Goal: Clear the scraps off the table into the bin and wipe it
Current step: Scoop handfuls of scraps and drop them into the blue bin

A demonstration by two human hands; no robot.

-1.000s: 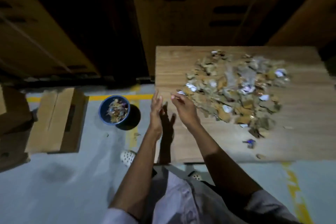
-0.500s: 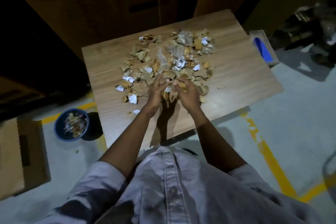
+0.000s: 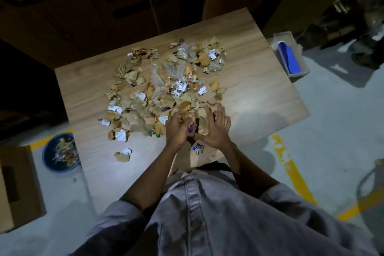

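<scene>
A wide heap of scraps (image 3: pixel 166 85), torn cardboard, crumpled white paper and clear plastic, covers the middle of the wooden table (image 3: pixel 259 89). My left hand (image 3: pixel 176 129) curls its fingers round a clump of scraps at the heap's near edge. My right hand (image 3: pixel 216 129) lies beside it with fingers spread and straight, its palm against the same clump. A purple wrapper (image 3: pixel 197 148) lies on the table just below both hands. The blue bin (image 3: pixel 60 153), partly filled with scraps, stands on the floor left of the table.
A cardboard box (image 3: pixel 18 183) sits on the floor beside the bin. A clear tray holding a blue object (image 3: pixel 291 58) stands off the table's right edge. Yellow floor lines (image 3: pixel 295 172) run under the table's right side. Dark wooden crates stand behind.
The view tilted and drew closer. Both hands pulled slightly toward me at the heap's near edge; my left hand closed round scraps, my right hand's fingers spread out.
</scene>
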